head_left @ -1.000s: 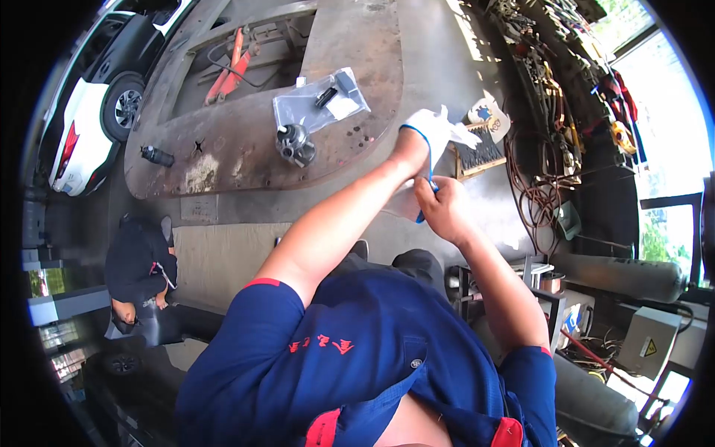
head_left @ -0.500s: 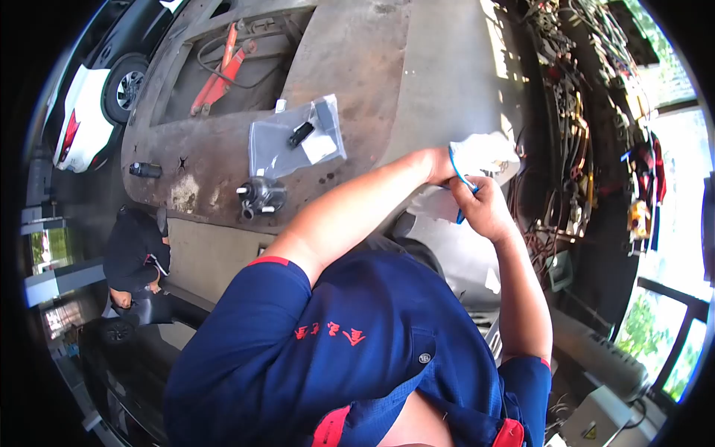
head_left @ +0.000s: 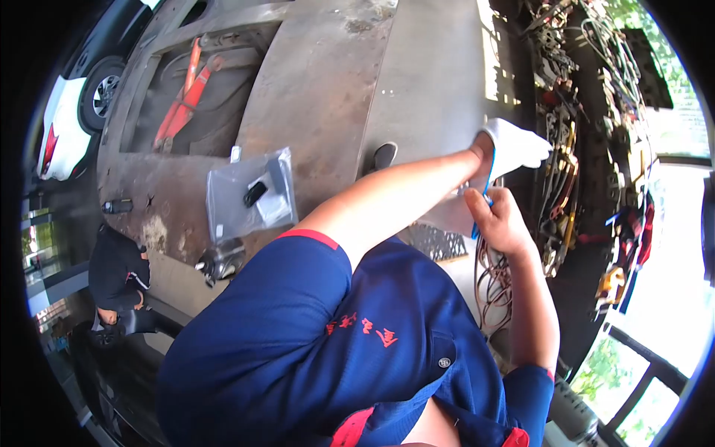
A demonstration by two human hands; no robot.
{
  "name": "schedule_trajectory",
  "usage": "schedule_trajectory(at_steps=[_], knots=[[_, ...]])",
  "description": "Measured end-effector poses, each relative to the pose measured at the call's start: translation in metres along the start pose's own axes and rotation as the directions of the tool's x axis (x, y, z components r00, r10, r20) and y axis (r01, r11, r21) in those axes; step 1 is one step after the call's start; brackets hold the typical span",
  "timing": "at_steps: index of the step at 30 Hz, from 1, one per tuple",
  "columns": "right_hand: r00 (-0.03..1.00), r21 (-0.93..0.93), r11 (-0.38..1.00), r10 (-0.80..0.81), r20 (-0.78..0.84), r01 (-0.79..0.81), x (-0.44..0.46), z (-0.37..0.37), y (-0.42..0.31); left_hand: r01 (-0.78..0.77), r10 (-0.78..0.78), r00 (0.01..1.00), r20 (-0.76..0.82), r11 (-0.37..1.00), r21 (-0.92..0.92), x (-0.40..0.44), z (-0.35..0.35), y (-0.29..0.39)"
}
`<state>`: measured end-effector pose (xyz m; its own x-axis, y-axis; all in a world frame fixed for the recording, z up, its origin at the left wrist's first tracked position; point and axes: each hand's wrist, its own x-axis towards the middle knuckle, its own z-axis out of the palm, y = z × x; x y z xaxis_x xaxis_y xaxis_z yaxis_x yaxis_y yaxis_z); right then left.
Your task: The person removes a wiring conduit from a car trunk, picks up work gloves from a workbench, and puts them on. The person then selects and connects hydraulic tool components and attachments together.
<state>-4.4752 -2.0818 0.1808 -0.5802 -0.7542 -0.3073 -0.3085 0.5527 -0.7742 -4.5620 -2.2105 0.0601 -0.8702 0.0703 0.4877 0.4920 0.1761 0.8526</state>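
Note:
My left hand [head_left: 520, 146] is inside a white work glove [head_left: 508, 141] with a blue cuff edge. Its gloved fingers stretch out toward the right, holding nothing. My bare right hand [head_left: 505, 220] is just below it, with the thumb and fingers pinched on the glove's blue cuff [head_left: 489, 173] near the left wrist. To the left of my forearm lies a clear plastic bag [head_left: 223, 195] with a small black part [head_left: 255, 194] on or in it. Below the bag, partly behind my sleeve, sits a dark rounded component [head_left: 220, 261].
A worn metal work surface [head_left: 320, 82] has a recess with a red jack-like arm [head_left: 186, 100]. A small black cylinder [head_left: 118, 206] lies near its left edge. Tools and cables [head_left: 566, 171] line the right side. A person in dark clothes [head_left: 115, 268] is at the left; a car [head_left: 71, 127] stands beyond.
My view has shifted, so the bag and component sit farther left. The left hand has moved right, with its gloved fingers now plainly extended; the right hand still grips the cuff.

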Motion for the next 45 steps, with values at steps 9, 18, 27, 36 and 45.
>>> schedule_trajectory(at_steps=[9,18,27,36,45], knots=[[0.995,0.219,0.97,0.095,0.043,-0.103,0.191,-0.119,-0.02,0.203,-0.159,0.976,0.146,0.439,-0.875,0.188,-0.124,-0.034],[0.973,0.013,0.995,-0.102,0.206,0.102,0.373,-0.194,-0.03,0.253,-0.25,0.963,0.101,0.967,-0.024,0.287,-0.21,-0.164],[0.747,0.068,0.933,-0.326,0.579,0.354,0.509,-0.179,-0.094,0.341,-0.277,0.865,-0.419,0.936,0.085,0.258,-0.368,-0.216],[0.64,0.167,0.873,-0.454,0.62,0.458,0.567,-0.114,-0.097,0.69,-0.624,0.637,-0.452,0.202,0.695,0.183,-0.453,-0.155],[0.704,0.309,0.917,-0.393,0.592,0.252,0.58,-0.082,-0.075,0.966,-0.865,0.196,-0.462,0.091,0.241,0.059,-0.379,-0.18]])
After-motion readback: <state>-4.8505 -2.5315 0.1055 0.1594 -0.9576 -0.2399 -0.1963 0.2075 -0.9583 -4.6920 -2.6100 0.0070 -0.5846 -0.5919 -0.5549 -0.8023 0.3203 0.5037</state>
